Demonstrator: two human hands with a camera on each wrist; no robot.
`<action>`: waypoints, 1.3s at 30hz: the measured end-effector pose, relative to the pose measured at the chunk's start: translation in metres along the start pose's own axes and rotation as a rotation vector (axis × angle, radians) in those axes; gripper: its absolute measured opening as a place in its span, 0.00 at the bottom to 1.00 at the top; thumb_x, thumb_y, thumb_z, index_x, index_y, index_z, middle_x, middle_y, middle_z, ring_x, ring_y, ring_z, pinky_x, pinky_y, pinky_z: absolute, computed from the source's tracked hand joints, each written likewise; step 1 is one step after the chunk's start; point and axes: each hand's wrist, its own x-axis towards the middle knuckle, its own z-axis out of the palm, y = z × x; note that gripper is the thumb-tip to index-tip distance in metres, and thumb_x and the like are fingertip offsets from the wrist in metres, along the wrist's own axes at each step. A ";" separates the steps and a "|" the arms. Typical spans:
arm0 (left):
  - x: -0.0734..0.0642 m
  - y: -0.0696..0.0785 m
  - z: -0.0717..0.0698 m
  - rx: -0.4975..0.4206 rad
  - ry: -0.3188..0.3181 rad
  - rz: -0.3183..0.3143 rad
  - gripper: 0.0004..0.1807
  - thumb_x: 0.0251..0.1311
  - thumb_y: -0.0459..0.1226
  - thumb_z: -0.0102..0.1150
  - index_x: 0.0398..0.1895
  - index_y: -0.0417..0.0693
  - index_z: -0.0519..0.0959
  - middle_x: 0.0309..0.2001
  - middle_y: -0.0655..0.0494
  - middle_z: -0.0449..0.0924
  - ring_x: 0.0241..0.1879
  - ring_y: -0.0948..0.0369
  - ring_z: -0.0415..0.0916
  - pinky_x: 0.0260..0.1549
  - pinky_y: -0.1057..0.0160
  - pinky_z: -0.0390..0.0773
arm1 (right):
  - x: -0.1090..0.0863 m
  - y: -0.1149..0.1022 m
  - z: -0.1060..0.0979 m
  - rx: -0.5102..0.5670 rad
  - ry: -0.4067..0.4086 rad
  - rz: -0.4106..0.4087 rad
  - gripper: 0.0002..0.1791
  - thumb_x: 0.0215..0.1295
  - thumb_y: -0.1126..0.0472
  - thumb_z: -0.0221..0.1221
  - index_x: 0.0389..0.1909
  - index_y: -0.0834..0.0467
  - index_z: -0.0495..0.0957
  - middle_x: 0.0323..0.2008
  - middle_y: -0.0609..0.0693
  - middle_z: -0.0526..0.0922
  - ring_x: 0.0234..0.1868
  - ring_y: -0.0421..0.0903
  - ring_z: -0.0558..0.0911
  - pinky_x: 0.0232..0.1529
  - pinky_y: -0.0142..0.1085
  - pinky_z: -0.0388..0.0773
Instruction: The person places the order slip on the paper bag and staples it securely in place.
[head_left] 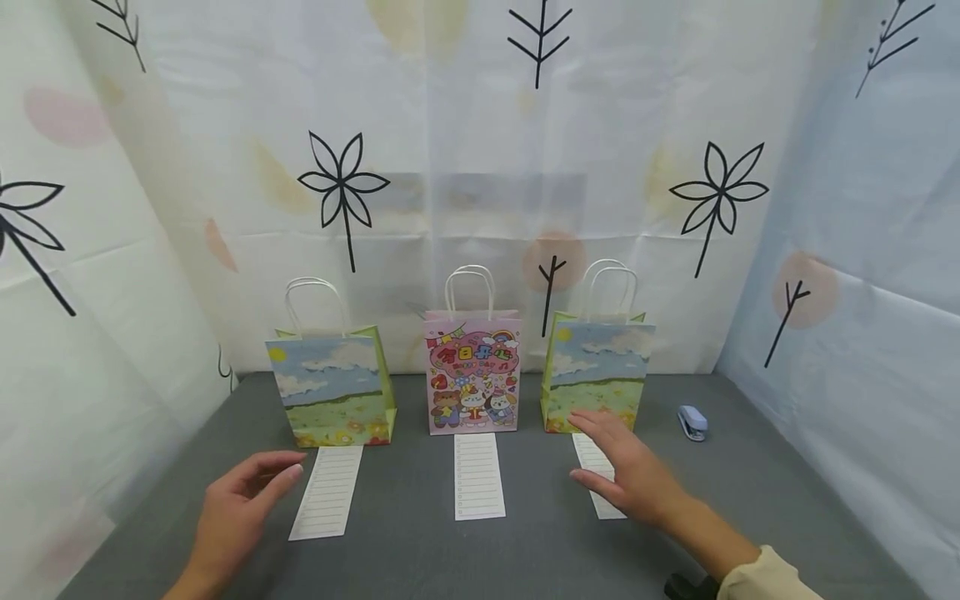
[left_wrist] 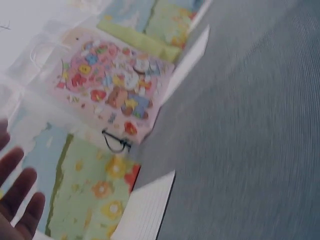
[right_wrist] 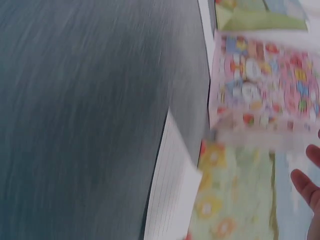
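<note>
Three paper gift bags with white handles stand in a row. The left bag (head_left: 330, 392) and right bag (head_left: 600, 367) carry a sky-and-meadow print; the pink middle bag (head_left: 474, 375) shows cartoon animals. In front of each lies a lined paper strip: left strip (head_left: 327, 493), middle strip (head_left: 478, 479), right strip (head_left: 600, 467). My left hand (head_left: 243, 500) hovers beside the left strip, fingers loosely bent and holding nothing. Before the right bag my right hand (head_left: 630, 471) is raised with fingers extended, covering part of the right strip. In the left wrist view the fingers (left_wrist: 30, 215) hold nothing.
A small lilac stapler (head_left: 692, 422) lies on the grey tabletop (head_left: 420, 558), right of the right bag. A patterned white curtain (head_left: 480, 125) encloses the back and sides. Some dark object (head_left: 686, 586) shows by the right sleeve.
</note>
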 end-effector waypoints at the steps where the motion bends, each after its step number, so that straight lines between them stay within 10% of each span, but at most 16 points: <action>1: 0.000 0.002 0.002 -0.007 0.024 -0.049 0.09 0.59 0.31 0.66 0.43 0.41 0.84 0.38 0.64 0.84 0.36 0.71 0.79 0.35 0.75 0.75 | 0.003 -0.004 0.002 0.009 0.001 0.005 0.37 0.61 0.48 0.66 0.68 0.56 0.66 0.65 0.52 0.70 0.64 0.54 0.69 0.68 0.32 0.51; 10: 0.004 0.000 0.015 0.014 0.147 -0.283 0.10 0.57 0.35 0.69 0.40 0.40 0.83 0.33 0.58 0.84 0.31 0.73 0.76 0.32 0.76 0.71 | 0.024 -0.039 0.025 0.201 0.002 0.079 0.36 0.61 0.53 0.67 0.68 0.56 0.66 0.63 0.51 0.72 0.62 0.51 0.72 0.54 0.51 0.71; 17: 0.012 -0.009 0.024 0.045 0.028 -0.454 0.18 0.59 0.39 0.68 0.49 0.40 0.79 0.48 0.45 0.81 0.44 0.60 0.77 0.38 0.63 0.71 | 0.040 -0.068 0.035 0.465 -0.034 0.222 0.32 0.64 0.56 0.64 0.67 0.61 0.67 0.60 0.52 0.75 0.58 0.51 0.75 0.50 0.45 0.75; 27: 0.026 -0.042 0.036 0.104 0.016 -0.495 0.17 0.59 0.34 0.64 0.48 0.34 0.74 0.50 0.35 0.74 0.49 0.43 0.70 0.35 0.55 0.70 | 0.053 -0.085 0.055 0.602 -0.078 0.252 0.28 0.67 0.57 0.62 0.65 0.58 0.68 0.60 0.54 0.75 0.57 0.52 0.75 0.51 0.47 0.75; 34: 0.039 -0.062 0.035 0.228 -0.126 -0.539 0.25 0.60 0.43 0.64 0.52 0.33 0.73 0.50 0.33 0.73 0.48 0.41 0.71 0.38 0.47 0.71 | 0.059 -0.090 0.068 0.679 -0.098 0.270 0.26 0.66 0.60 0.62 0.64 0.58 0.68 0.59 0.55 0.75 0.56 0.57 0.76 0.50 0.47 0.76; 39: 0.044 -0.067 0.039 0.333 -0.144 -0.545 0.25 0.58 0.48 0.66 0.48 0.37 0.76 0.44 0.38 0.76 0.47 0.39 0.67 0.46 0.36 0.56 | 0.062 -0.092 0.075 0.681 -0.120 0.304 0.26 0.67 0.59 0.61 0.64 0.58 0.69 0.60 0.54 0.75 0.56 0.53 0.76 0.50 0.47 0.76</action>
